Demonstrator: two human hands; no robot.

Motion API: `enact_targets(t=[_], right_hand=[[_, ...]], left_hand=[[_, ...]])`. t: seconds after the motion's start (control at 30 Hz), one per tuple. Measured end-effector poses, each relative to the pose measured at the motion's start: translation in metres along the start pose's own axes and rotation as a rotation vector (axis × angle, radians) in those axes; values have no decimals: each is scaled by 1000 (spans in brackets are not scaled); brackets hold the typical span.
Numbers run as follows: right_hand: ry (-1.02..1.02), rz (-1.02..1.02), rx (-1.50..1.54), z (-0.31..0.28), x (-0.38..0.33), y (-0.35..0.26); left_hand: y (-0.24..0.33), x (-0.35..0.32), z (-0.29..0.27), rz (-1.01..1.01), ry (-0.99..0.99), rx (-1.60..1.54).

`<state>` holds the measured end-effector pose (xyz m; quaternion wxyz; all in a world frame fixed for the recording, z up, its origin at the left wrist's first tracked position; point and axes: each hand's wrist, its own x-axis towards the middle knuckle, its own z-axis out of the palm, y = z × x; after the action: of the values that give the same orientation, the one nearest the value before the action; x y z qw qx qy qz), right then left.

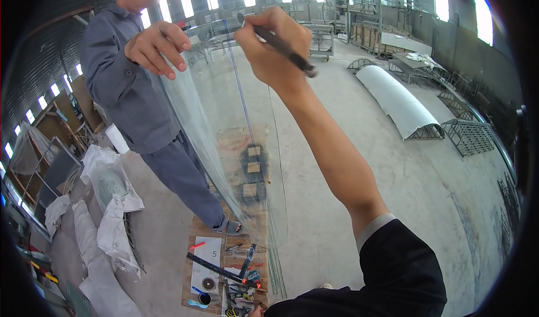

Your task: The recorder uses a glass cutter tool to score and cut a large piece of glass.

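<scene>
nearest the lens, a dark sleeve (401, 272) fills the lower right of the head view, its bare forearm running up to the right hand (275, 47), which is clenched around a dark marker pen (283, 47); the pen's tip rests at the top edge of a tall clear glass sheet (236, 148), beside a thin blue line (242, 103) that runs down the pane. the sheet stands nearly upright and curved, its foot on a low wooden board (196, 227) on the concrete floor. the left hand is barely visible at the bottom edge near the tools, so i cannot tell whether it grips anything. on the board lie a long black ruler (216, 268), a white card (206, 266) and small hand tools. a co-worker in grey work clothes (120, 87) stands just behind the glass, one hand (157, 47) loosely curled near its upper left edge. crumpled white wrapping (104, 216) lies to the left, and a long white curved panel (398, 101) rests well apart on the right.
</scene>
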<state>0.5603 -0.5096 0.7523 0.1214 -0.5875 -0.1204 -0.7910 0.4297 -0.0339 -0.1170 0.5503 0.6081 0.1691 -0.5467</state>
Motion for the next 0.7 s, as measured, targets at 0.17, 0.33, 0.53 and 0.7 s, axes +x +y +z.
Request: enact_targets(t=[0.17,0.33,0.53,0.7], right_hand=[[60,-27,13,4,-9,8],[103,-50,14,7,-9,10],[75,-95,3,7,-9,12],[38,-116,-16,4,-4,9]], left_hand=[[8,-11,3,111,90,-103],[26,2,-3,-106,-103,-175],[26,18,3,-104,-37,-137],[17,24,21,-163,162,-262]])
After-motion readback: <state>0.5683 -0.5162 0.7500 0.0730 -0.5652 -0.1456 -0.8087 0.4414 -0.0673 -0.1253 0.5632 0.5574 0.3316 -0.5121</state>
